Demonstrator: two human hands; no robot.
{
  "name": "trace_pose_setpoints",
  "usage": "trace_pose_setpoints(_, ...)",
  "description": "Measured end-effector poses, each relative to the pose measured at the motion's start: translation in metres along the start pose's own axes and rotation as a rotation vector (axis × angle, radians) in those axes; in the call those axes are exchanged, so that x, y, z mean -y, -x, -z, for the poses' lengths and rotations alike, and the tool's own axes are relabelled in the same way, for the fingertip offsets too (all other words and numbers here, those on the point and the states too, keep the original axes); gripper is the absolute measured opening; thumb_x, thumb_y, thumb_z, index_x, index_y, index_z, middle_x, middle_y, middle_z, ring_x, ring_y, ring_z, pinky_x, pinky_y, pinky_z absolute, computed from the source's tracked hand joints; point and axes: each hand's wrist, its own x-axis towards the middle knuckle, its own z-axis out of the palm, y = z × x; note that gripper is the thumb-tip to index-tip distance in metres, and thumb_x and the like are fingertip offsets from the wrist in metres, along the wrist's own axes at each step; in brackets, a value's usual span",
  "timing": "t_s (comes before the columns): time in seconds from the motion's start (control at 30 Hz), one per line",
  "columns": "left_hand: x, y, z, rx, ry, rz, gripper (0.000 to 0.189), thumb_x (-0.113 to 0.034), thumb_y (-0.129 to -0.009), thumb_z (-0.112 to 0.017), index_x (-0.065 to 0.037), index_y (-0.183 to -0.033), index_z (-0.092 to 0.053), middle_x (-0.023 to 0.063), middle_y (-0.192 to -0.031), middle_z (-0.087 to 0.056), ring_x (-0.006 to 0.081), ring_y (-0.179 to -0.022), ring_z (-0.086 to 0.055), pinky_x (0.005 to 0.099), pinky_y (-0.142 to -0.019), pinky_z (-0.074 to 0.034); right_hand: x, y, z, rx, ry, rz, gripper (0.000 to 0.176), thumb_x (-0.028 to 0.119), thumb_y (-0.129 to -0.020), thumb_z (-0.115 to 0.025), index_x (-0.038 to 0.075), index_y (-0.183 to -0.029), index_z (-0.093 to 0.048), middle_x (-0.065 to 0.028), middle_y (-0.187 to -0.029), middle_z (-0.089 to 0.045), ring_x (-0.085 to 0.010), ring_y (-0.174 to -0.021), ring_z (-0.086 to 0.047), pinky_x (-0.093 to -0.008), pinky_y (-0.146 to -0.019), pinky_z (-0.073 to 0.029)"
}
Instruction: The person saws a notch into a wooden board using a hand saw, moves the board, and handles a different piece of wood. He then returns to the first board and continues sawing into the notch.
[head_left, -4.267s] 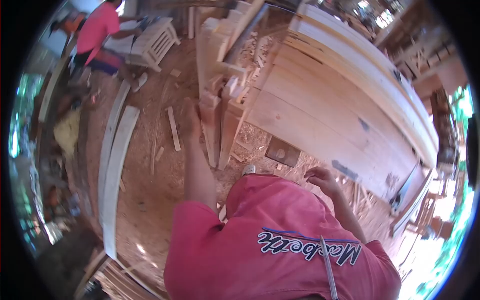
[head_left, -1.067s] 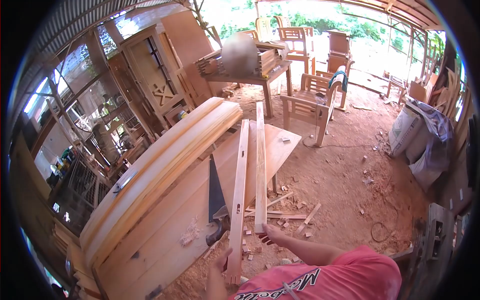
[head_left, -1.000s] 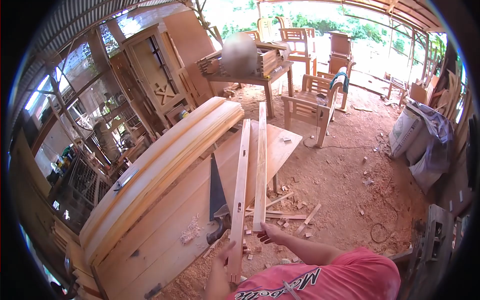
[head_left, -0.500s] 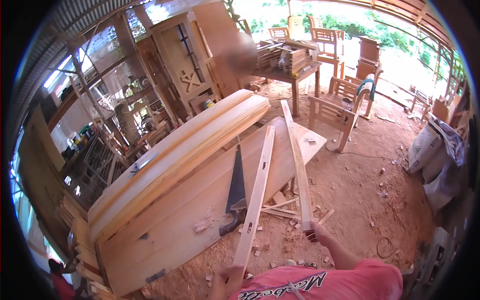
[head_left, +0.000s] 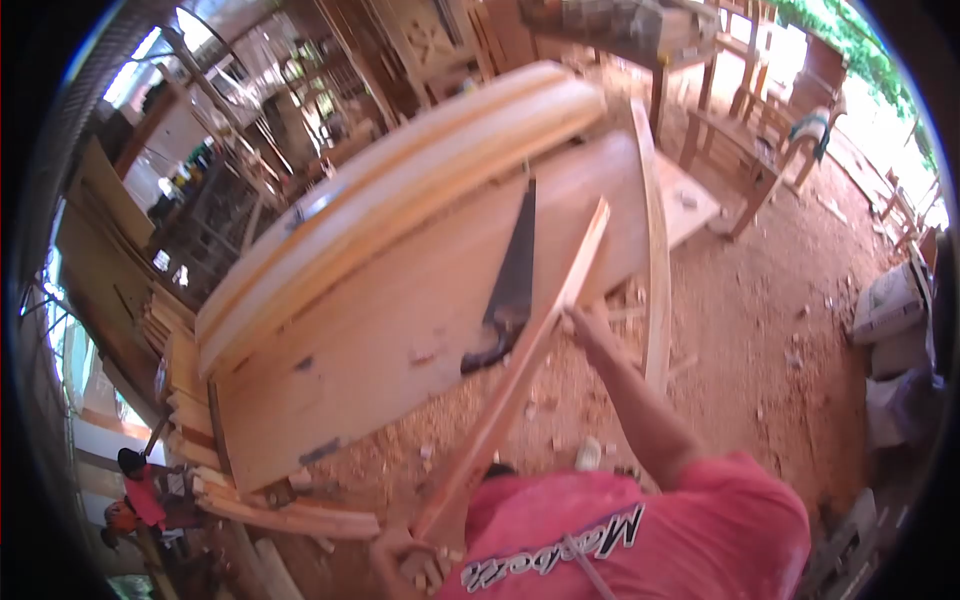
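Note:
A long wooden strip (head_left: 520, 370) runs slantwise in front of me, its far part above the wide wooden panel (head_left: 400, 330). My left hand (head_left: 410, 562) is closed around its near end, close to my pink shirt. Farther up, my right hand (head_left: 588, 328) grips the same strip near its middle. A second wooden strip (head_left: 655, 240) leans on the panel's right side, apart from both hands. On the panel, left of the held strip, lies a handsaw (head_left: 513, 260) with a dark blade; its handle points toward me.
A stack of thick boards (head_left: 420, 170) lies along the panel's far side. Wooden chairs (head_left: 745, 150) and a loaded table (head_left: 660, 75) stand beyond. White sacks (head_left: 890, 310) are at the right. Offcuts and shavings litter the dirt floor. Another person (head_left: 150, 490) is at lower left.
My right hand has let go of the second strip and taken hold of the strip in my left hand. That strip has turned about its length. The view has swung downward and left.

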Motion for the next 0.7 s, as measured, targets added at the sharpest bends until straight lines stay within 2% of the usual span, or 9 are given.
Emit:
trace_pose_setpoints(0.1, 0.011, 0.016, 0.034, -0.230, -0.176, 0.149, 0.060, -0.018, -0.055, -0.094, -0.001, -0.108, -0.070, 0.0063, -0.090, -0.071, 0.0148, -0.083, -0.064, 0.0328, -0.076, -0.053, -0.013, -0.002, -0.026, -0.133, 0.093, -0.131, 0.067, 0.035, -0.084, -0.075, -0.007, -0.130, -0.050, -0.0216, -0.117, -0.063, -0.0298, -0.103, -0.064, -0.0412, -0.087, -0.052)
trace_pose_setpoints(0.17, 0.002, 0.022, 0.048, -0.333, -0.436, 0.017, 0.064, -0.021, -0.050, -0.094, 0.000, -0.107, -0.071, 0.0090, -0.090, -0.073, 0.0193, -0.082, -0.068, 0.0355, -0.075, -0.054, -0.006, 0.003, -0.038, 0.051, -0.118, -0.418, 0.061, 0.032, -0.086, -0.074, -0.008, -0.126, -0.052, -0.0203, -0.112, -0.063, -0.0318, -0.092, -0.067, -0.0442, -0.076, -0.057)
trace_pose_setpoints(0.27, -0.006, 0.017, 0.071, -0.533, -0.727, 0.202, 0.069, -0.025, -0.048, -0.096, 0.000, -0.108, -0.071, 0.0133, -0.093, -0.074, 0.0249, -0.082, -0.071, 0.0374, -0.077, -0.056, -0.021, 0.008, -0.046, 0.034, -0.066, -0.368, 0.047, 0.030, -0.092, -0.066, -0.004, -0.123, -0.056, -0.0180, -0.112, -0.064, -0.0342, -0.094, -0.071, -0.0456, -0.088, -0.060)
trace_pose_setpoints(0.43, 0.018, 0.005, 0.154, -0.707, -0.780, 0.072, 0.061, -0.025, -0.049, -0.095, -0.007, -0.103, -0.074, 0.0154, -0.094, -0.074, 0.0294, -0.088, -0.072, 0.0405, -0.078, -0.057, -0.032, 0.043, -0.031, 0.114, -0.225, -0.348, 0.043, 0.034, -0.094, -0.063, 0.001, -0.122, -0.059, -0.0132, -0.111, -0.067, -0.0281, -0.098, -0.069, -0.0425, -0.089, -0.059)
trace_pose_setpoints(0.5, -0.061, 0.048, 0.143, -0.880, -0.772, -0.191, 0.047, -0.011, -0.060, -0.086, -0.010, -0.105, -0.073, 0.0142, -0.098, -0.074, 0.0341, -0.092, -0.070, 0.0419, -0.083, -0.056, -0.058, 0.021, 0.012, 0.286, -0.447, -0.112, 0.038, 0.037, -0.093, -0.063, 0.008, -0.117, -0.064, -0.0068, -0.106, -0.070, -0.0223, -0.098, -0.068, -0.0417, -0.090, -0.056)
trace_pose_setpoints(0.53, -0.057, 0.030, 0.167, -0.939, -0.781, -0.291, 0.041, -0.007, -0.063, -0.081, -0.012, -0.103, -0.073, 0.0136, -0.097, -0.073, 0.0356, -0.093, -0.069, 0.0447, -0.084, -0.055, 0.015, 0.056, -0.032, -0.076, -0.460, -0.328, 0.034, 0.036, -0.095, -0.061, 0.009, -0.117, -0.064, -0.0056, -0.102, -0.070, -0.0222, -0.098, -0.068, -0.0426, -0.089, -0.056)
trace_pose_setpoints(0.57, -0.051, 0.014, 0.188, -1.127, -0.873, -0.541, 0.031, -0.011, -0.067, -0.079, -0.011, -0.097, -0.073, 0.0148, -0.093, -0.072, 0.0384, -0.091, -0.067, 0.0474, -0.082, -0.054, -0.007, 0.034, -0.016, -0.041, -0.480, -0.275, 0.034, 0.035, -0.097, -0.059, 0.009, -0.119, -0.063, -0.0065, -0.107, -0.070, -0.0227, -0.102, -0.068, -0.0414, -0.091, -0.056)
trace_pose_setpoints(0.63, -0.071, -0.003, 0.223, -1.009, -0.734, -0.472, 0.021, -0.016, -0.071, -0.076, -0.008, -0.090, -0.071, 0.0184, -0.093, -0.069, 0.0418, -0.099, -0.063, 0.0493, -0.087, -0.050, -0.039, 0.020, -0.013, -0.133, -0.413, -0.105, 0.047, 0.044, -0.101, -0.055, 0.006, -0.129, -0.055, -0.0124, -0.118, -0.064, -0.0301, -0.111, -0.064, -0.0477, -0.096, -0.054)
trace_pose_setpoints(0.7, -0.094, -0.011, 0.240, -1.126, -0.773, -0.623, 0.018, -0.008, -0.071, -0.070, -0.005, -0.088, -0.070, 0.0205, -0.091, -0.068, 0.0412, -0.096, -0.064, 0.0489, -0.085, -0.051, -0.010, 0.049, -0.053, -0.237, -0.425, -0.164, 0.050, 0.044, -0.099, -0.060, 0.006, -0.131, -0.057, -0.0118, -0.124, -0.064, -0.0285, -0.114, -0.063, -0.0421, -0.101, -0.053)
